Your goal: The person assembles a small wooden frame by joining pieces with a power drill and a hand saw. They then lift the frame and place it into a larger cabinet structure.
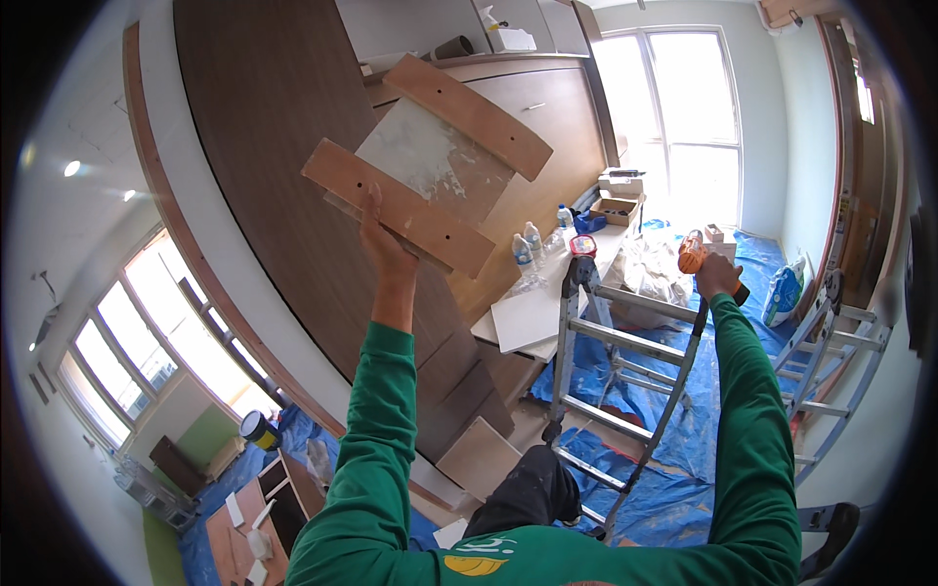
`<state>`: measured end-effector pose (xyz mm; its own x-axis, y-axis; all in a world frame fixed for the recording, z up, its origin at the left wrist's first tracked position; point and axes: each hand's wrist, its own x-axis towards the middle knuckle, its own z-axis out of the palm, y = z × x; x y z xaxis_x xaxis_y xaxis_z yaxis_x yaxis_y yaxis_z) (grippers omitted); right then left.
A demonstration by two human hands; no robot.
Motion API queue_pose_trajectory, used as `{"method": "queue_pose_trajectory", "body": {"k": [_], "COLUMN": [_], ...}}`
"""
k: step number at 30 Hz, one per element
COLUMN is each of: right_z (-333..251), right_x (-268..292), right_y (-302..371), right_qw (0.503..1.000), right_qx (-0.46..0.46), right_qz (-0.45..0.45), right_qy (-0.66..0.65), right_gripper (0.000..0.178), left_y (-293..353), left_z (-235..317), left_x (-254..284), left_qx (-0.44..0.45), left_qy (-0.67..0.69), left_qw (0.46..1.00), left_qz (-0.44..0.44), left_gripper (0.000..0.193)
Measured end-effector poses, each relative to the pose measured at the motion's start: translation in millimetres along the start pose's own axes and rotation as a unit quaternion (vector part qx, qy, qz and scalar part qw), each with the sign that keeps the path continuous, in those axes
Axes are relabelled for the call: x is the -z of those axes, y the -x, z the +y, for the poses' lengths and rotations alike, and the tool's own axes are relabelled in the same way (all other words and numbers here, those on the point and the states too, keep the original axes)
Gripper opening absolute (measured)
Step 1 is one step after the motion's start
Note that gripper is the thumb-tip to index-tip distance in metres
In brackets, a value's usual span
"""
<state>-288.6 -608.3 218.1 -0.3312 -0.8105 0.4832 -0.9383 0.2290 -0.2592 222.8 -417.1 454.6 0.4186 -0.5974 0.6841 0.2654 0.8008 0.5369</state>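
My left hand (388, 249), raised, is closed on the lower edge of a flat wooden panel (435, 146). Two brown wooden strips with dark holes run along opposite sides of it, and white smears mark its pale middle. Out to the right, my right hand (718, 278) grips an orange cordless drill (692, 252) by its handle, nose tilted upward. Below and between my arms stands an aluminium stepladder (625, 339). On its top lies a small red and white round item (582, 246), whose kind I cannot tell.
Tall brown cabinet doors (283, 146) fill the left. Plastic bottles (524, 252), a cardboard box (616, 210) and a white board (528, 317) rest on a low surface. A second ladder (831, 400) leans right. Blue sheeting (674, 488) covers the floor; a bucket (259, 430) stands lower left.
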Motion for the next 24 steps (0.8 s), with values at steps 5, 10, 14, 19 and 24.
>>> {"method": "queue_pose_trajectory", "body": {"k": [5, 10, 14, 19, 24], "right_z": [-0.5, 6.6, 2.8, 3.0, 9.5], "right_x": [0.6, -6.8, 1.0, 4.5, -10.1], "right_y": [1.3, 0.1, 0.9, 2.2, -1.9], "right_qw": [1.000, 1.000, 0.998, 0.997, 0.998], "right_qx": [-0.001, -0.018, -0.033, -0.039, -0.022], "right_qz": [-0.007, 0.010, -0.024, -0.043, 0.005], "right_qy": [-0.007, -0.023, -0.038, -0.041, -0.053], "right_gripper": [0.021, 0.020, 0.020, 0.021, 0.023], "left_y": [-1.2, 4.9, -0.1, 4.7, 4.5], "left_z": [8.7, 13.0, 13.5, 17.2, 15.3], "left_x": [-6.5, -18.6, -10.7, -17.4, -16.1], "left_qx": [0.005, -0.009, -0.039, -0.046, -0.028], "left_qy": [-0.003, -0.025, -0.097, -0.111, -0.085], "left_qw": [1.000, 1.000, 0.993, 0.991, 0.996], "left_qz": [0.003, 0.012, -0.047, -0.052, -0.025], "left_gripper": [0.065, 0.064, 0.075, 0.077, 0.072]}}
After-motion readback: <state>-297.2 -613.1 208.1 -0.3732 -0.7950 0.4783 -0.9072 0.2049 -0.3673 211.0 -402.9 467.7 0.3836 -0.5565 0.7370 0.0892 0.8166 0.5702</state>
